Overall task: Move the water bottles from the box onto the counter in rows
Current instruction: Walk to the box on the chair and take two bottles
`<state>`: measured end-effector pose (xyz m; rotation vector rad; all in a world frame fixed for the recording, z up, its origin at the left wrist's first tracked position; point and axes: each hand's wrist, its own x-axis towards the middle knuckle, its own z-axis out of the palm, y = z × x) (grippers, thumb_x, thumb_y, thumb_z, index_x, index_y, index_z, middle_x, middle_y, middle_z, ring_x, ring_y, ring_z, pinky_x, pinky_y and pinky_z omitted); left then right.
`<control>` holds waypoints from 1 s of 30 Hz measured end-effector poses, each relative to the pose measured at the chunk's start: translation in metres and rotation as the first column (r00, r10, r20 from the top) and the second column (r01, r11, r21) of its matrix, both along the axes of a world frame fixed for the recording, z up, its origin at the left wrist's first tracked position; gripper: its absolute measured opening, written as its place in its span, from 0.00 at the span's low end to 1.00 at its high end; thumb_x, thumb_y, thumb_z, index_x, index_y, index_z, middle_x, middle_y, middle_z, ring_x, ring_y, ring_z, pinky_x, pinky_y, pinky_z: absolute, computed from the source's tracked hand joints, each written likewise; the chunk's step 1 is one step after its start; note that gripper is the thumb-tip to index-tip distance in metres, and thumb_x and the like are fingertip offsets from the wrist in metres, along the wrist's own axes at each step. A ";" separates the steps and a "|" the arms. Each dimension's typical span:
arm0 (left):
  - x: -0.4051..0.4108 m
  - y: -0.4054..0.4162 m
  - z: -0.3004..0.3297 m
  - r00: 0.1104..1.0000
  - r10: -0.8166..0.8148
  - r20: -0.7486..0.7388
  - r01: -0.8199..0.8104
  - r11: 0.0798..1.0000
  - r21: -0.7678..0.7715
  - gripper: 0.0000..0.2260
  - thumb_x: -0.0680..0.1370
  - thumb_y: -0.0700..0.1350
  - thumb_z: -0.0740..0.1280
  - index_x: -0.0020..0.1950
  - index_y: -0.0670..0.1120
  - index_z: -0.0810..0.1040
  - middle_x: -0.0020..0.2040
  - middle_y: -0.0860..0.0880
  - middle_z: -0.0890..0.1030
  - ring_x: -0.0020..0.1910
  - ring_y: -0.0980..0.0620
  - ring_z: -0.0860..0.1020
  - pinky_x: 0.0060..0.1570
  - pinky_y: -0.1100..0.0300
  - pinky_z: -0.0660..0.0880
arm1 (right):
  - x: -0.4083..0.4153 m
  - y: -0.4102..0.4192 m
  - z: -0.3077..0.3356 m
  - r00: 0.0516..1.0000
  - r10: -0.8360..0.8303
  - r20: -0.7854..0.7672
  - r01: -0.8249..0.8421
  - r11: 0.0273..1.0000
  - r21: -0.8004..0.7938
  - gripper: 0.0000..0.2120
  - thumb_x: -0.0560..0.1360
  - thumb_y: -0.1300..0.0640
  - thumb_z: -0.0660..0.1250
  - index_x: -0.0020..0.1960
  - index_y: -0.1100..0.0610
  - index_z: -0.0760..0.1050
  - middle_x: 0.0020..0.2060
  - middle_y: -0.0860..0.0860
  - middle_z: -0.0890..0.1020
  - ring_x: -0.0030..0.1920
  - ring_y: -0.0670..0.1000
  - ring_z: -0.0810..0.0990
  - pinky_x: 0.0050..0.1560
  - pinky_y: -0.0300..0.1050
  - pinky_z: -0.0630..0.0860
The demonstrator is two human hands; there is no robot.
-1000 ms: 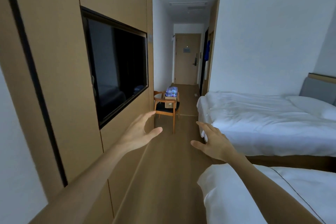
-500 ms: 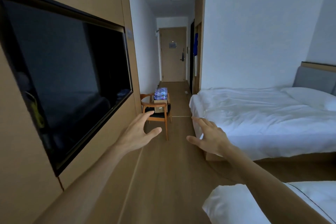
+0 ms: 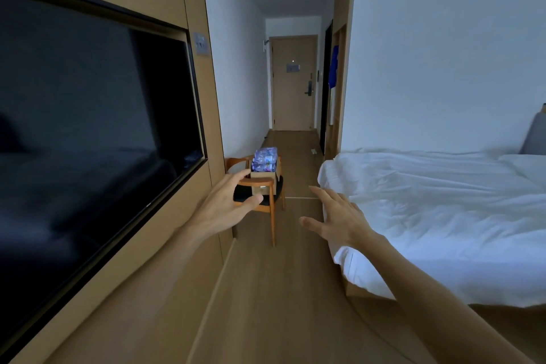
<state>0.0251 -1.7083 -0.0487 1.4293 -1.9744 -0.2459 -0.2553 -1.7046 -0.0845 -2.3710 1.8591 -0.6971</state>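
While both arms reach forward with nothing in them, the left hand is held with straight, spread fingers and thumb splayed, and the right hand likewise flat and relaxed, fingers apart, neither touching anything. The task's things lie straight ahead and well apart from both hands: a shrink-wrapped cluster of clear plastic water bottles with blue labels sits on top of a brown cardboard box, which rests on the dark seat of a wooden armchair standing against the left-hand wall panel. From this viewpoint the left hand overlaps the chair's near arm, but only in line of sight; it looks to be well short of it. The box lies slightly left of the midline between the hands, so the left hand seems the nearer one. Its long axis appears to run away from the viewer, down the corridor toward the tan wooden door. No counter is visible. A large black wall-mounted screen fills the left, and a bed with rumpled white linen the right.
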 end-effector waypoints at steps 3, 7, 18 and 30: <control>-0.009 -0.058 -0.004 1.000 0.004 -0.015 -0.004 1.000 0.004 0.33 0.70 0.72 0.60 0.72 0.66 0.56 0.72 0.61 0.65 0.67 0.58 0.66 0.54 0.55 0.66 | -0.008 -0.059 -0.007 1.000 0.008 -0.004 -0.008 1.000 0.009 0.38 0.71 0.28 0.59 0.75 0.40 0.50 0.75 0.46 0.60 0.74 0.54 0.60 0.68 0.59 0.63; -0.018 -0.142 -0.017 0.999 -0.014 -0.045 0.015 1.000 0.019 0.33 0.70 0.71 0.60 0.73 0.64 0.57 0.72 0.61 0.65 0.65 0.62 0.64 0.56 0.56 0.65 | -0.018 -0.144 -0.020 1.000 0.003 -0.015 -0.003 1.000 0.023 0.38 0.71 0.28 0.59 0.76 0.41 0.50 0.76 0.46 0.60 0.74 0.54 0.59 0.69 0.60 0.62; -0.043 -0.409 -0.027 0.989 -0.082 -0.127 0.093 0.992 0.083 0.30 0.73 0.67 0.63 0.73 0.61 0.61 0.71 0.57 0.67 0.63 0.60 0.66 0.57 0.57 0.68 | -0.042 -0.399 -0.044 0.999 -0.033 -0.038 0.035 0.999 0.040 0.39 0.70 0.26 0.56 0.75 0.39 0.49 0.75 0.46 0.61 0.73 0.53 0.62 0.68 0.59 0.63; -0.116 -0.661 -0.069 0.984 -0.055 -0.168 0.079 0.986 0.144 0.28 0.76 0.60 0.66 0.73 0.54 0.64 0.70 0.53 0.68 0.59 0.63 0.67 0.46 0.75 0.62 | -0.117 -0.651 -0.078 1.000 -0.003 -0.018 0.004 0.998 0.068 0.38 0.71 0.29 0.59 0.75 0.40 0.51 0.75 0.47 0.61 0.73 0.54 0.62 0.68 0.60 0.64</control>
